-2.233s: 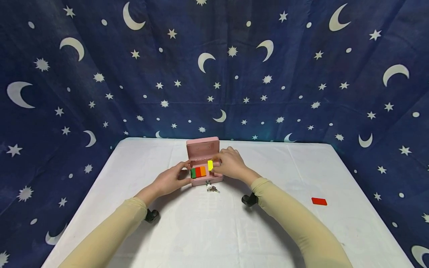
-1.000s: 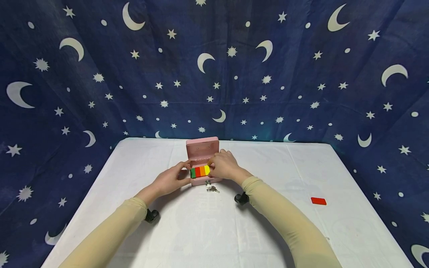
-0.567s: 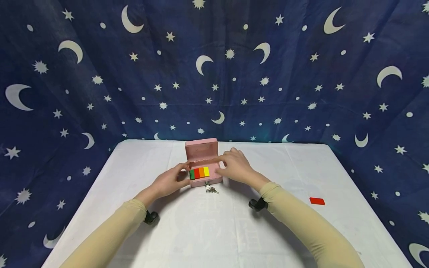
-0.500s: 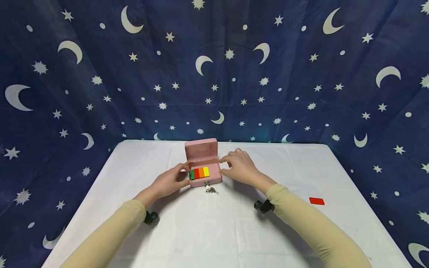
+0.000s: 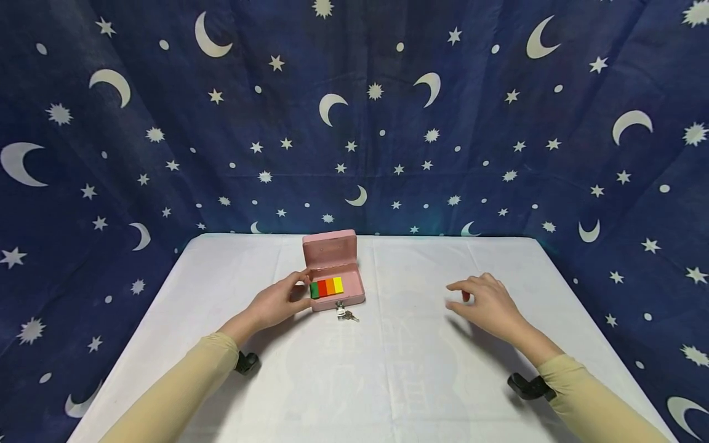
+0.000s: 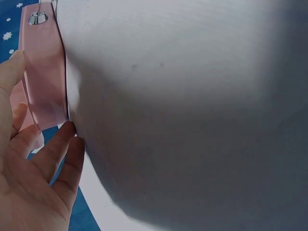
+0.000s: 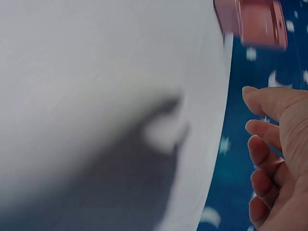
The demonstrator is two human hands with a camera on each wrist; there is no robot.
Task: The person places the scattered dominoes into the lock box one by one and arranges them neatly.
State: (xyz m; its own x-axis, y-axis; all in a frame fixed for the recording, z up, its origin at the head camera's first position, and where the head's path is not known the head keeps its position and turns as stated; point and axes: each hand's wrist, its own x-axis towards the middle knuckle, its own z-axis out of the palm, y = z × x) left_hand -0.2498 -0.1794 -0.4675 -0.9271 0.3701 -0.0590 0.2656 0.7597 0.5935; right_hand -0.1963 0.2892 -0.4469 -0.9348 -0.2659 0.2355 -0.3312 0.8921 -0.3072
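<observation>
A pink metal cash box point(image 5: 354, 284) stands at the back of the table with its lid raised. Inside, along its left side, lie a green tile point(image 5: 314, 290), a red tile point(image 5: 322, 288), an orange tile point(image 5: 330, 287) and a yellow tile point(image 5: 338, 285) in a row. My left hand point(image 5: 277, 300) holds the box's left end between thumb and fingers; the left wrist view has the fingertips at its corner. Over the table to the right, my right hand point(image 5: 490, 307) is in the air with fingers loosely bent and nothing between them.
A small padlock point(image 5: 340, 310) hangs at the box's front, with keys point(image 5: 350, 316) beside it on the white tablecloth point(image 5: 388, 369). Dark blue curtains point(image 5: 388, 111) with moons and stars rise behind the table and at both sides.
My right hand set the yellow tile beside the orange one, let go and moved far right. Its arm now covers where a red tile lay on the table. My left hand stayed put.
</observation>
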